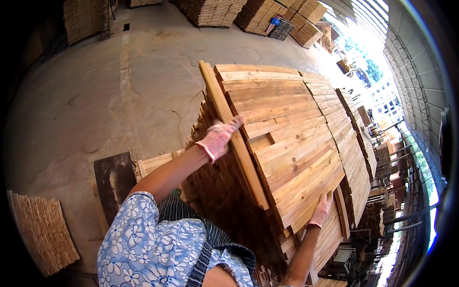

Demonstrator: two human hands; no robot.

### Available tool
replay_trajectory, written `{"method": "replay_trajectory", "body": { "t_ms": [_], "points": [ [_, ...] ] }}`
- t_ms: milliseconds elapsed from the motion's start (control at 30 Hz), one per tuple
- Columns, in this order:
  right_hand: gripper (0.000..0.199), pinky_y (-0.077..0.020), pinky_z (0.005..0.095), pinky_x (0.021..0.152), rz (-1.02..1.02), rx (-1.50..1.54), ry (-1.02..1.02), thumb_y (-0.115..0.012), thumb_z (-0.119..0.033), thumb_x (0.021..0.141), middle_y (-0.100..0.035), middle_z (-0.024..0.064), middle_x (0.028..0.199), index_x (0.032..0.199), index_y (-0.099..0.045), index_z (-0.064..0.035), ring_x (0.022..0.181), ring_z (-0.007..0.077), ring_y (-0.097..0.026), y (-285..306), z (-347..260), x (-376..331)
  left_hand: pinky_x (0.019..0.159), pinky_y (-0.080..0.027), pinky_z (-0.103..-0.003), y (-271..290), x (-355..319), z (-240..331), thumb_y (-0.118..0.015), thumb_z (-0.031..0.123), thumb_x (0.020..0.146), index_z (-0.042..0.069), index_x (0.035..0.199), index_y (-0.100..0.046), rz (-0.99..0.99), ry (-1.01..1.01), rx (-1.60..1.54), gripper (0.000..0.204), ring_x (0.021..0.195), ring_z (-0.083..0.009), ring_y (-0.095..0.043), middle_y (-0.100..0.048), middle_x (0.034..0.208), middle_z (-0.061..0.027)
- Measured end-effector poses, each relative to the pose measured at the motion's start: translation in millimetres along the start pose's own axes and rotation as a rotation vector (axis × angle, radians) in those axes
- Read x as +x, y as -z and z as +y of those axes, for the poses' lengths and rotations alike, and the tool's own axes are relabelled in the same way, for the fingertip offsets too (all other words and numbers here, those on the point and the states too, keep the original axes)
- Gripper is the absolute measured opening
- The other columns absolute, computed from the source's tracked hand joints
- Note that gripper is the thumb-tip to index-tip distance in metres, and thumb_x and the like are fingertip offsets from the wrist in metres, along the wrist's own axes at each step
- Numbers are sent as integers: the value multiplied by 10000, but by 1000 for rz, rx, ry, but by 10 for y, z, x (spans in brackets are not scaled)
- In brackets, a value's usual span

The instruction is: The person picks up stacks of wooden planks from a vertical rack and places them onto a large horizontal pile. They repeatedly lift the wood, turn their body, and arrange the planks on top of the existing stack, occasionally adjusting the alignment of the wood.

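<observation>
My left hand (pixel 222 135), in a pink-and-white glove, closes over a long wooden plank (pixel 249 167) that slants along the left edge of a tall board stack. Its fingers reach across the plank and are slightly blurred. On the stack's top layer, flat boards (pixel 287 122) lie side by side, with a short rectangular gap among them. My right hand (pixel 321 210), gloved too, rests at the near edge of that layer against the nearest board (pixel 311 206). Its fingers are stretched out along the wood, partly turned from sight.
Further boards (pixel 346 129) continue the stack to the right. A dark panel (pixel 114 182) lies at its left, and a stack of thin wood pieces (pixel 44 232) stands at lower left. Tall lumber stacks (pixel 215 12) line the far side of the concrete floor (pixel 91 91). A person (pixel 274 22) is among them.
</observation>
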State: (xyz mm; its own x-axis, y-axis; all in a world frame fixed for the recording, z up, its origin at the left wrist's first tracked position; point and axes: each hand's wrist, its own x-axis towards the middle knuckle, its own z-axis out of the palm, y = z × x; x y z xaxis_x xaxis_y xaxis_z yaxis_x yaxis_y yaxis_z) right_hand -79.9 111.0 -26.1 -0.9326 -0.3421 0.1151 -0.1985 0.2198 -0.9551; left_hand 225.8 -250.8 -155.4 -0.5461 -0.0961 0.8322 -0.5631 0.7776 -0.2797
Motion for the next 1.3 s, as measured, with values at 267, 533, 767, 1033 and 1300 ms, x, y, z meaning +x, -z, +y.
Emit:
{"method": "replay_trajectory", "body": {
  "t_ms": [267, 533, 767, 1033, 1300],
  "points": [
    [639, -451, 374, 1093, 9, 100, -23, -522, -265, 1059, -452, 144, 1524, 1617, -266, -87, 1294, 252, -524, 107, 159, 47, 1192, -374, -313, -10, -29, 293, -451, -122, 786, -4, 1527, -404, -397, 53, -36, 753, 1450, -198, -437, -398, 1611, -130],
    [639, -451, 375, 1095, -27, 125, -31, -527, -275, 1063, -473, 129, 1490, 1608, -262, -72, 1284, 246, -525, -52, -87, -83, 1110, -490, -378, -53, -1504, 11, -543, -155, 776, -41, 1424, -516, -262, 1268, -1586, 658, 1298, -277, -598, -604, 1413, -206],
    [635, -440, 341, 1101, -5, 142, -64, -542, -283, 1060, -473, 133, 1499, 1590, -293, -39, 1296, 217, -525, -71, -117, -173, 978, -552, -472, 336, 261, 363, -720, -43, 757, 69, 1591, -276, -637, 2240, -1264, 952, 1223, -396, -599, -478, 1441, -255],
    [593, -383, 345, 1151, 4, -27, 100, -523, -239, 1061, -408, 138, 1567, 1575, -332, -16, 1378, 228, -450, 184, 298, 172, 885, -555, -472, 327, -883, 372, -624, -115, 663, 58, 1575, -313, -410, 566, -892, 979, 991, -479, -628, -613, 1202, -287],
    [604, -369, 340, 1156, 29, 134, 65, -562, -197, 1035, -432, 135, 1547, 1574, -342, -37, 1370, 236, -454, 64, 280, 175, 941, -558, -474, 338, -539, 744, -747, -1, 735, 36, 1506, -399, -638, 705, -924, 847, 1078, -487, -630, -637, 1163, -276]
  ]
}}
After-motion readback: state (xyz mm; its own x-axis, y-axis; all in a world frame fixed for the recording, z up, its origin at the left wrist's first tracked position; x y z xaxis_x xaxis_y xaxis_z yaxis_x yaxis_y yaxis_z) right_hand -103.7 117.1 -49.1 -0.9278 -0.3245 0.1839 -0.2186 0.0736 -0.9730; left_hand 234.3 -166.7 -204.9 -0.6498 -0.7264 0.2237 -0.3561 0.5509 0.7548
